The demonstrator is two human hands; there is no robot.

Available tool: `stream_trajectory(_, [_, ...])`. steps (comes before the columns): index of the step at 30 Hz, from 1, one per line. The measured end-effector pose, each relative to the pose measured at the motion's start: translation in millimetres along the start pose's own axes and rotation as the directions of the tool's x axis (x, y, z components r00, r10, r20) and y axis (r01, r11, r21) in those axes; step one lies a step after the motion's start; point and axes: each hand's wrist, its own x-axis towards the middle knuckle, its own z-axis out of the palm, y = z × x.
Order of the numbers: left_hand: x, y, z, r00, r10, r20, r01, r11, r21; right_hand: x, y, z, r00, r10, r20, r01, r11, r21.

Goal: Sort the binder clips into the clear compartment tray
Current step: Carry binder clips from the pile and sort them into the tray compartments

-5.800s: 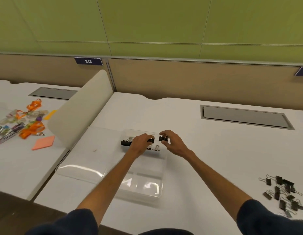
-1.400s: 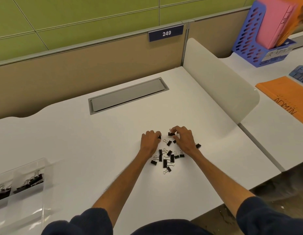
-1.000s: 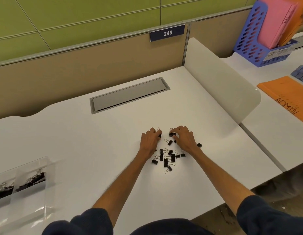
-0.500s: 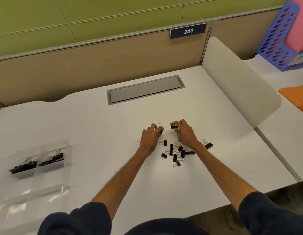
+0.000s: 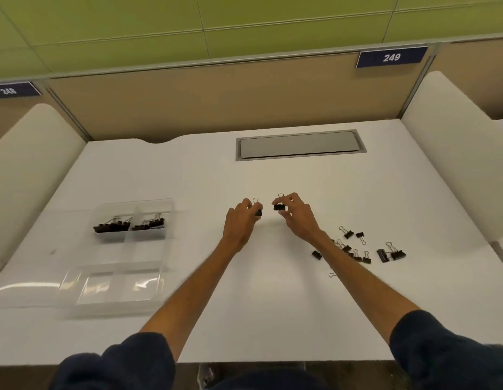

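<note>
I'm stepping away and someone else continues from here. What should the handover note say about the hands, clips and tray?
Left hand pinches a binder clip. Right hand pinches a second clip. Both are mid-desk, between tray and pile.
Done: sorted clips sit in two far compartments of the clear tray.
Left: place these two, then sort the loose pile at right.

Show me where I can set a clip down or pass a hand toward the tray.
Bare desk: between the tray and the left hand; from the right hand back to the grey hatch; near edge between the forearms. Crowded: loose clips by the right forearm, and the tray's two filled far compartments.
</note>
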Motion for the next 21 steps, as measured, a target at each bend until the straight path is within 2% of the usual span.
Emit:
stream_trajectory(8, [-29, -85, -38, 0.993, -0.078, -0.085, 0.081, 0.996, 0.035, 31, -83, 50, 0.994, -0.095, 0.051, 0.095, 0.996, 0.003])
stream_trajectory(21, [-90, -240, -88, 0.982, -0.14, -0.131, 0.159, 0.976, 0.148, 56, -220, 152, 0.967, -0.212, 0.142, 0.194, 0.972, 0.136])
